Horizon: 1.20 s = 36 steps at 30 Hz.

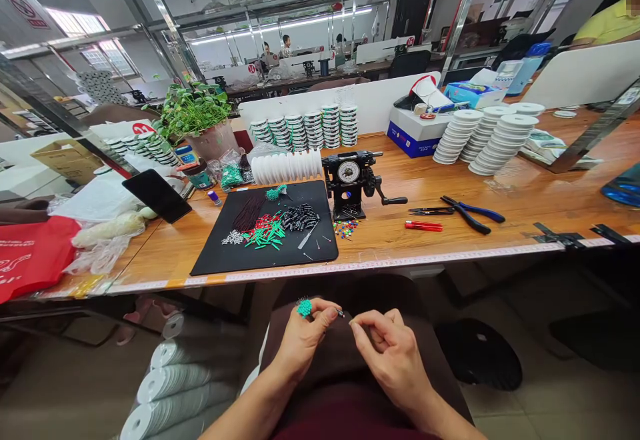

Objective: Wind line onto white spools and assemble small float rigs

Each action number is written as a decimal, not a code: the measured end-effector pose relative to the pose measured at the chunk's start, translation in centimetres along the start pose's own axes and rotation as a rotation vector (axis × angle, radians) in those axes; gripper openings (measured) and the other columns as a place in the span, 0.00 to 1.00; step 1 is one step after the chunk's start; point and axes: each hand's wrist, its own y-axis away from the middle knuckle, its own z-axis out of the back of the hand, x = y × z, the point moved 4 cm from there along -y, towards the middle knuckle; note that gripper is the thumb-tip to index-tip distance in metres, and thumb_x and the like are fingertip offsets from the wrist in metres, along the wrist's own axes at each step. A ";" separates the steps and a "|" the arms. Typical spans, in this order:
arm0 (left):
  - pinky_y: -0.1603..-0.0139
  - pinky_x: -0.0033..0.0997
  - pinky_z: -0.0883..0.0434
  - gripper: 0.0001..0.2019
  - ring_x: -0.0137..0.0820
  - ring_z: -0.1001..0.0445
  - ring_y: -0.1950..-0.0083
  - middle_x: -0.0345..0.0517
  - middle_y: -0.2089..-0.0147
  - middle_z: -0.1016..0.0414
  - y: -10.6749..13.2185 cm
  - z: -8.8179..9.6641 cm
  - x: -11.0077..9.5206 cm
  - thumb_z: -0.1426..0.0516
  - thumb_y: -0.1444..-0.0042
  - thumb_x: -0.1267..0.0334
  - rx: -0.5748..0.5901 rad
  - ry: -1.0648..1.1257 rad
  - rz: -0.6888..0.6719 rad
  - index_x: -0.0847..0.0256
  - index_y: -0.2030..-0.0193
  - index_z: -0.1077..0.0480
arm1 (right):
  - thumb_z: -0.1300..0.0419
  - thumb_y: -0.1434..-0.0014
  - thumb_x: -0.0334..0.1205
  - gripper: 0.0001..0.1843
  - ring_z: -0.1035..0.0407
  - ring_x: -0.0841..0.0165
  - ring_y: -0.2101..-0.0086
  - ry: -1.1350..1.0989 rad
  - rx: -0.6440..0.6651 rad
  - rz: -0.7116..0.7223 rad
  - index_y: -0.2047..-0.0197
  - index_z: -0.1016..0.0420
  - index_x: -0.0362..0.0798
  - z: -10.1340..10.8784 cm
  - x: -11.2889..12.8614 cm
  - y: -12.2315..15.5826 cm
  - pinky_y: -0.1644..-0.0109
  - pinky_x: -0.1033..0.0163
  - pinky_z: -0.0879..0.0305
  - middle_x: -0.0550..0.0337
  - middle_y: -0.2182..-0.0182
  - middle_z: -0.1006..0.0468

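Observation:
Both hands hover over my lap, below the table's front edge. My left hand point(306, 335) is closed, pinching a small teal beaded cluster point(304, 307) and a thin dark pin that sticks out to the right. Close beside it, my right hand point(387, 350) pinches its fingertips together next to that pin; what it holds is too small to make out. On the wooden table point(500, 187) above lies a black mat point(280, 253) with piles of dark, red, green and silver beads point(267, 227).
A black hand-crank winder point(350, 183) stands right of the mat, with pliers point(473, 213), scissors and a red tool nearby. White spools point(487, 137) are stacked at the back. A potted plant, a phone and bags sit left. More spools lie by my left knee. Another person sits far right.

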 end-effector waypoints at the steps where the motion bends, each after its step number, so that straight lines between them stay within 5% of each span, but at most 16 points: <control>1: 0.77 0.26 0.53 0.24 0.21 0.53 0.78 0.33 0.80 0.43 0.0 0.0 0.0 0.30 0.56 0.43 0.001 -0.010 -0.006 0.65 0.68 0.20 | 0.41 0.35 0.41 0.10 0.42 0.66 0.76 0.000 0.006 -0.004 0.67 0.22 0.51 0.0 -0.1 0.0 0.68 0.63 0.45 0.67 0.83 0.40; 8: 0.75 0.26 0.50 0.23 0.23 0.49 0.76 0.35 0.79 0.40 -0.1 0.0 -0.2 0.32 0.53 0.43 0.040 -0.139 -0.066 0.65 0.66 0.19 | 0.41 0.36 0.45 0.12 0.41 0.64 0.74 -0.043 0.070 -0.110 0.68 0.21 0.53 -0.2 -0.6 0.0 0.67 0.62 0.44 0.65 0.84 0.38; 14: 0.75 0.26 0.49 0.18 0.23 0.48 0.78 0.34 0.82 0.43 0.2 0.0 -1.2 0.33 0.49 0.49 0.033 -0.250 -0.181 0.66 0.67 0.20 | 0.41 0.35 0.51 0.15 0.29 0.64 0.71 -0.315 0.184 -0.270 0.65 0.16 0.53 -0.8 -1.4 -0.5 0.60 0.59 0.38 0.59 0.70 0.18; 20: 0.73 0.26 0.38 0.12 0.27 0.34 0.75 0.45 0.74 0.23 1.0 -0.2 -1.4 0.35 0.45 0.55 0.117 -0.324 -0.227 0.63 0.64 0.20 | 0.33 0.46 0.64 0.28 0.34 0.72 0.84 -0.758 0.447 -0.530 0.63 0.15 0.44 -2.6 -2.6 -0.5 0.80 0.68 0.44 0.51 0.71 0.17; 26: 0.67 0.27 0.32 0.13 0.32 0.24 0.69 0.51 0.67 0.18 1.1 -0.2 -1.6 0.37 0.42 0.54 0.250 -0.425 -0.281 0.64 0.62 0.19 | 0.27 0.51 0.60 0.28 0.41 0.80 0.88 -0.940 0.584 -0.688 0.60 0.15 0.42 -2.8 -2.6 -0.2 0.85 0.73 0.54 0.50 0.71 0.17; 32: 0.72 0.27 0.34 0.14 0.30 0.28 0.76 0.46 0.75 0.20 1.4 -0.2 -1.8 0.36 0.43 0.53 0.209 -0.541 -0.338 0.63 0.59 0.18 | 0.26 0.53 0.58 0.26 0.45 0.82 0.88 -1.001 0.573 -0.757 0.66 0.17 0.40 -2.9 -2.6 -0.1 0.85 0.73 0.61 0.53 0.74 0.18; 36: 0.62 0.32 0.27 0.09 0.37 0.18 0.66 0.50 0.66 0.15 1.6 -0.1 -2.3 0.37 0.40 0.56 0.191 -0.644 -0.458 0.57 0.60 0.17 | 0.26 0.54 0.60 0.27 0.45 0.82 0.89 -0.997 0.525 -0.771 0.68 0.19 0.41 -2.8 -2.7 0.0 0.84 0.72 0.61 0.54 0.75 0.18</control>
